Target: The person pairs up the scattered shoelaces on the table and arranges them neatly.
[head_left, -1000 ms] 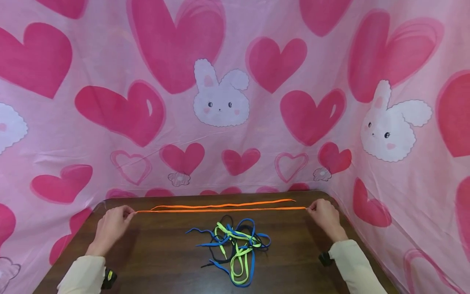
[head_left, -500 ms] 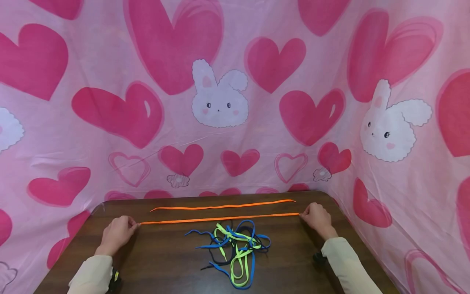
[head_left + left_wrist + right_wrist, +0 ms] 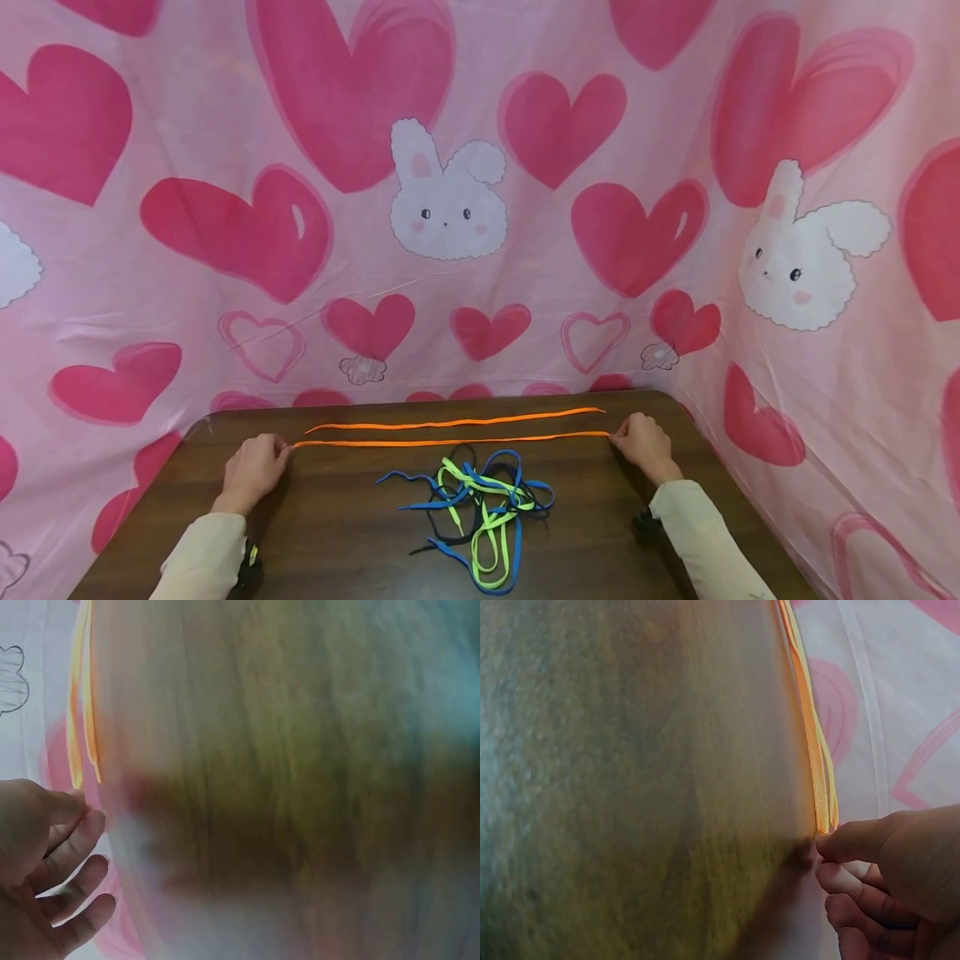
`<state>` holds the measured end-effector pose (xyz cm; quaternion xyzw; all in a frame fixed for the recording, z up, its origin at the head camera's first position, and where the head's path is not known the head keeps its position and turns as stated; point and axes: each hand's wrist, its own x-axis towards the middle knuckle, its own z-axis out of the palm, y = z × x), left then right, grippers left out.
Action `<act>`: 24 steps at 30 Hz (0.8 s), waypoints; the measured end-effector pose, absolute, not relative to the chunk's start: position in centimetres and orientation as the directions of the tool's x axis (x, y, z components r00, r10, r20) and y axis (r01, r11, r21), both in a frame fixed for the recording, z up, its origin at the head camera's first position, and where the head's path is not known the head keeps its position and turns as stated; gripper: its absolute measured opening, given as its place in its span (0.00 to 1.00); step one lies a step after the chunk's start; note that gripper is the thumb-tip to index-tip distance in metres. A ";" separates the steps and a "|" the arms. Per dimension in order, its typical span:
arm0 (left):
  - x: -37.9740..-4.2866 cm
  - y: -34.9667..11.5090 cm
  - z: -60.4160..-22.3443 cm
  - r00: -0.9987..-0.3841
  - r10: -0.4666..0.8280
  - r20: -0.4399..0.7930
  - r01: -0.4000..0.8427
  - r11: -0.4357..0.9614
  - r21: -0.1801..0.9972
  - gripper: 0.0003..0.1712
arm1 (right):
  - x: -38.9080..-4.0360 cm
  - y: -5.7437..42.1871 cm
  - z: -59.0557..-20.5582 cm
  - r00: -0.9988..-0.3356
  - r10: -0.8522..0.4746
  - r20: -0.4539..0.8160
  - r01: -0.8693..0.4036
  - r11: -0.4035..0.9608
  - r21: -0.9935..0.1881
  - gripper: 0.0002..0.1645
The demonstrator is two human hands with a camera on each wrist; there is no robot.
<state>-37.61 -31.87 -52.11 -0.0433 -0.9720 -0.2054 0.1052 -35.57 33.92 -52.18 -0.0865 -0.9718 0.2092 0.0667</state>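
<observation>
A flat orange shoelace (image 3: 450, 442) stretches across the table between both hands, sagging slightly. My left hand (image 3: 255, 468) pinches its left end between thumb and forefinger; in the left wrist view the other fingers of that hand (image 3: 56, 866) are loosely bent. At the opposite end, my right hand (image 3: 647, 446) pinches the lace, and the right wrist view shows thumb and forefinger of the hand (image 3: 885, 877) at its tip. Just behind, a second orange shoelace (image 3: 457, 422) lies nearly parallel along the table's far side.
In the middle of the dark wooden table (image 3: 337, 533) lies a tangle of laces: a blue shoelace (image 3: 517, 542), a yellow-green shoelace (image 3: 491, 533) and a black shoelace (image 3: 472, 525). A pink heart-and-rabbit curtain (image 3: 525, 250) hangs beyond the table's back and side edges.
Both hands have brought the held orange lace toward the near side, away from the other orange lace. Lately the left hand has shifted right and slightly back, and the lace has slackened.
</observation>
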 end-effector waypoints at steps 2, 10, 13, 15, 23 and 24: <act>-37.8 -31.8 -52.3 -0.978 0.043 0.202 0.120 0.915 0.385 0.07 | -35.8 33.9 -52.3 -0.977 0.196 0.087 0.142 0.893 -0.426 0.10; -38.1 -31.8 -52.8 -0.986 0.024 0.167 0.088 0.918 0.386 0.09 | -36.7 34.0 -52.6 -0.974 0.218 0.056 0.167 0.868 -0.467 0.11; -38.2 -31.6 -52.8 -0.987 0.020 0.161 0.082 0.917 0.389 0.09 | -36.9 34.0 -52.6 -0.972 0.229 0.049 0.178 0.859 -0.480 0.11; -38.3 -31.4 -52.7 -0.987 0.017 0.159 0.079 0.916 0.394 0.10 | -37.1 34.0 -52.6 -0.970 0.238 0.046 0.187 0.854 -0.486 0.11; -39.1 -30.8 -52.6 -0.990 -0.012 0.141 0.047 0.913 0.405 0.11 | -38.1 34.2 -52.5 -0.959 0.281 0.048 0.218 0.832 -0.509 0.10; -39.2 -30.7 -52.5 -0.990 -0.015 0.141 0.044 0.913 0.406 0.11 | -38.2 34.3 -52.5 -0.957 0.287 0.044 0.226 0.830 -0.511 0.10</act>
